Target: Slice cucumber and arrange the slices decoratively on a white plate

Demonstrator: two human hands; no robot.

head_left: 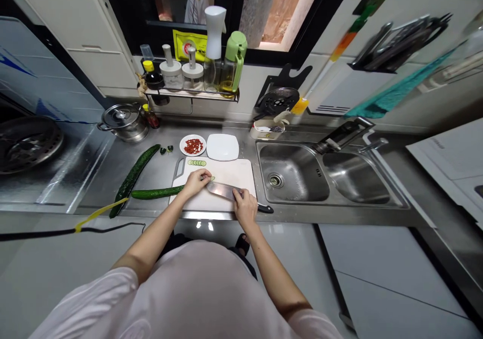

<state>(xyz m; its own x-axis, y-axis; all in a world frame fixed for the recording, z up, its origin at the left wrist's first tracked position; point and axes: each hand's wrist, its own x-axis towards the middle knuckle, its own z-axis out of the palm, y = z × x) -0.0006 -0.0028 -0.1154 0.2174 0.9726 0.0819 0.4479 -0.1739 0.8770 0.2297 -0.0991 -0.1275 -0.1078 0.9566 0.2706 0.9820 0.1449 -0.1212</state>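
My right hand [246, 206] is closed on a kitchen knife [222, 190], whose broad blade points left over the white cutting board [245, 173] and whose black handle sticks out to the right. Close to the blade's tip, the fingers of my left hand [198, 180] are pinched together at a thin cucumber slice [212, 178]. A cut cucumber [156, 193] reaches from the counter onto the board, its right end hidden behind my left wrist. Several overlapping cucumber slices [196, 163] lie in a row at the board's top left.
Behind the board are a plate of chopped red pieces [193, 146] and a white square plate [222, 147]. A whole cucumber [136, 173] and dark end pieces [166, 150] lie left. A lidded pot [123, 122] stands farther back; a double sink [294, 173] is at right.
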